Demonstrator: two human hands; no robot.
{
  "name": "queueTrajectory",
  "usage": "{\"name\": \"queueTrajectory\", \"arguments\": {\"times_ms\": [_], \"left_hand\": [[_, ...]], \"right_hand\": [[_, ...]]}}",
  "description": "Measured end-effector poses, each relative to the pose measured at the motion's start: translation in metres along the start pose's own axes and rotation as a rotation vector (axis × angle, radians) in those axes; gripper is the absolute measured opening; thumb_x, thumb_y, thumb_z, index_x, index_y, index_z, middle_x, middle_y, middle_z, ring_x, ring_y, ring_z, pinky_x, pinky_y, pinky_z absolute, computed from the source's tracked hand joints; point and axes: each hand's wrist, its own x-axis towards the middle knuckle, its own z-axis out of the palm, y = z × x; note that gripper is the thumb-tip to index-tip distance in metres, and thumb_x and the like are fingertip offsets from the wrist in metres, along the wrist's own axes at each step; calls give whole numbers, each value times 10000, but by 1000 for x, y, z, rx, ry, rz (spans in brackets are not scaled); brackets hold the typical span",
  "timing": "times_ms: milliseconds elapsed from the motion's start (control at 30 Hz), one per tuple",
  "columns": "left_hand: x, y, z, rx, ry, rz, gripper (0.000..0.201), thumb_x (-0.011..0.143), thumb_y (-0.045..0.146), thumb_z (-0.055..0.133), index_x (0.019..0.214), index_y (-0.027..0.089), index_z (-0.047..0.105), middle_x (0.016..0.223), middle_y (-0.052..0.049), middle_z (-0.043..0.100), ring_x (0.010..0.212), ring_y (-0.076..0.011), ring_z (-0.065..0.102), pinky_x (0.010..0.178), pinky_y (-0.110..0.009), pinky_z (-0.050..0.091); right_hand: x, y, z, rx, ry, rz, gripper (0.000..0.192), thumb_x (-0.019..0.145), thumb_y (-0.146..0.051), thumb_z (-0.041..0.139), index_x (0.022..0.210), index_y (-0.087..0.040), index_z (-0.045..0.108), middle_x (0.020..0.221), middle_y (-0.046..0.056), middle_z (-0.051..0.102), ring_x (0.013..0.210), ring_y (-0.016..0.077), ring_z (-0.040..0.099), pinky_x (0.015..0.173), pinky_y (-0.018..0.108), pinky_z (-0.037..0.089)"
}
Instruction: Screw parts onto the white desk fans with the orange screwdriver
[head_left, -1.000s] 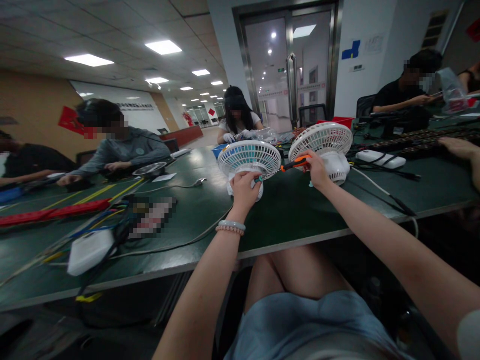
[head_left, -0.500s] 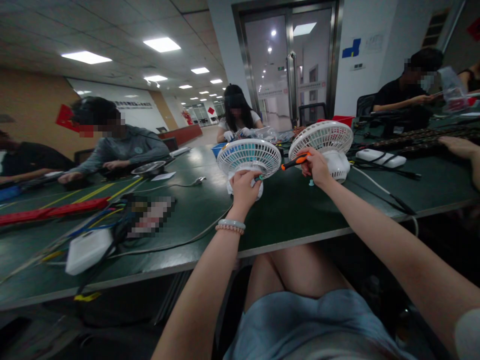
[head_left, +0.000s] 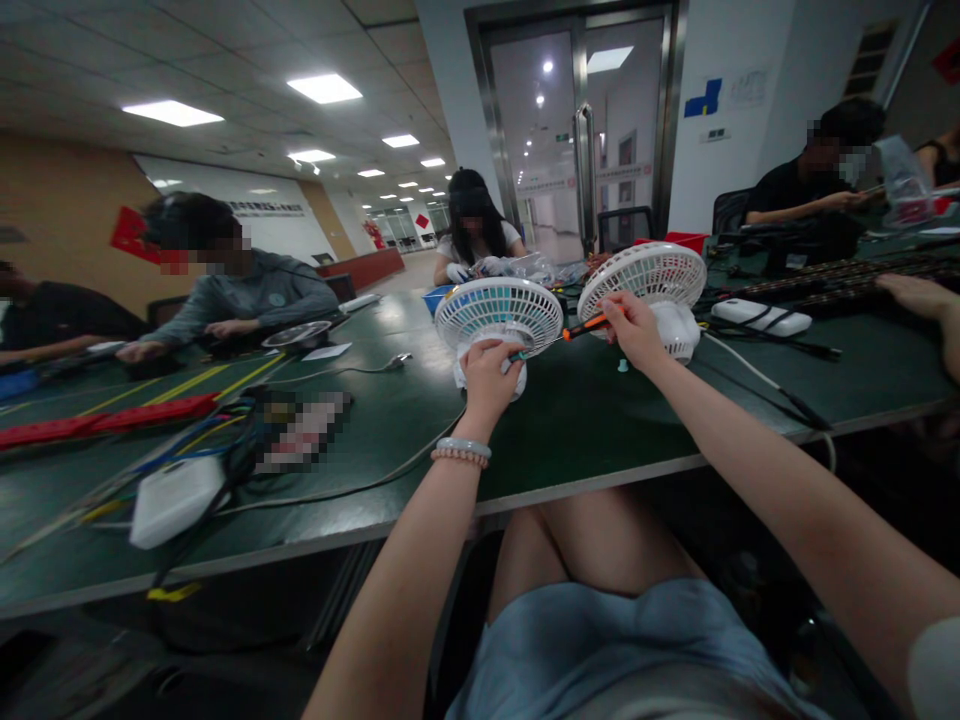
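My left hand (head_left: pixel 491 380) is wrapped round the back of a white desk fan (head_left: pixel 499 310), just behind its grille. A small teal piece (head_left: pixel 518 356) shows at the tips of its thumb and finger; I cannot tell whether it is part of the fan. In my right hand (head_left: pixel 634 332) is an orange and black screwdriver (head_left: pixel 589 326), pointing left toward the first fan, its tip not clearly visible. Behind that hand stands a second white fan (head_left: pixel 660 275). A small light-teal part (head_left: pixel 622 366) lies on the table below it.
The green table (head_left: pixel 420 430) holds a white power adapter (head_left: pixel 176 500) with cables, a red strip (head_left: pixel 105 425) and a plug (head_left: pixel 401 361) to the left. A white box (head_left: pixel 761 316) with black cord lies right. Several people sit around; another person's hand (head_left: pixel 922 298) rests at right.
The fingers of my right hand have shifted slightly on the screwdriver handle. My left hand and both fans have stayed in place.
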Motion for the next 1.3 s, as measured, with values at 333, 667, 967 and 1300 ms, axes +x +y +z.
{"name": "queueTrajectory", "arguments": {"times_ms": [333,667,967,1300], "left_hand": [[0,0,2,-10,7,-11,226,753,273,589,968,289,656,997,-34,618,1076,-216,483,940,-408,292],[0,0,2,-4,18,-6,224,746,264,597,961,289,655,984,-32,624,1065,-216,487,935,-405,300],[0,1,0,3,-1,-8,224,752,270,589,966,286,652,989,-29,629,1073,-215,485,941,-404,293],[0,3,-1,7,-20,-12,227,765,272,568,978,277,647,1000,-32,632,1078,-219,477,947,-405,290]], "right_hand": [[-2,1,1,282,-134,107,288,829,-468,411,843,-201,518,549,-49,440,435,78,397,400,204,359],[-2,2,1,192,-107,117,377,822,-567,427,820,-201,521,462,-60,409,381,78,380,385,208,313],[0,6,0,339,-129,150,323,813,-457,392,887,-186,552,647,-8,487,514,99,442,433,229,383],[-1,-7,0,284,-161,117,221,802,-437,504,824,-218,520,407,-99,302,341,70,293,390,218,349]]}}
